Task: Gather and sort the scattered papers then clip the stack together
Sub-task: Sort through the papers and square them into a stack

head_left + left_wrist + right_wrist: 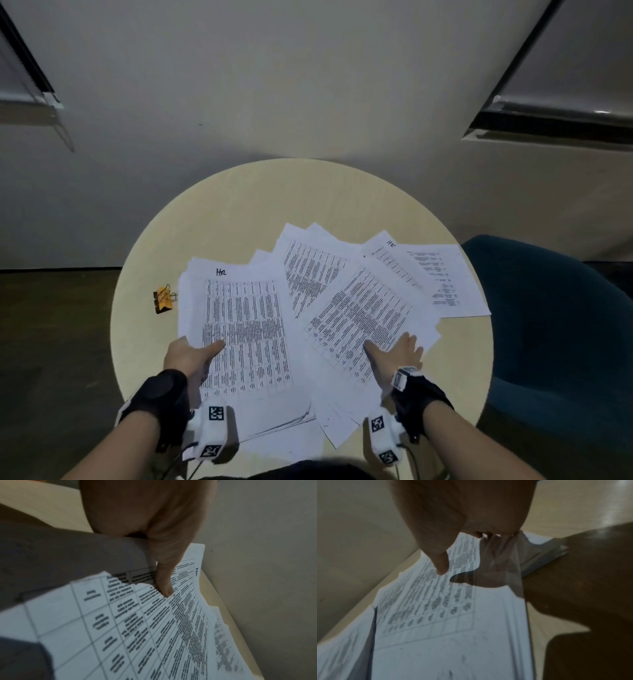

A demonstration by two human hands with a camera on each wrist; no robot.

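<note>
Round pale table [239, 219], set against a plain wall [274, 85]; dark floor [51, 325] left, blue chair [555, 308] right. Printed papers [342, 291] are fanned between and beyond both hands. Left stack [243, 325] is pinched by the left hand [190, 356], thumb on top. Right hand [400, 356] is laid flat, fingers spread, on the right sheets. Orange clip [163, 298] lies beyond the left hand, just beside the papers.
</note>
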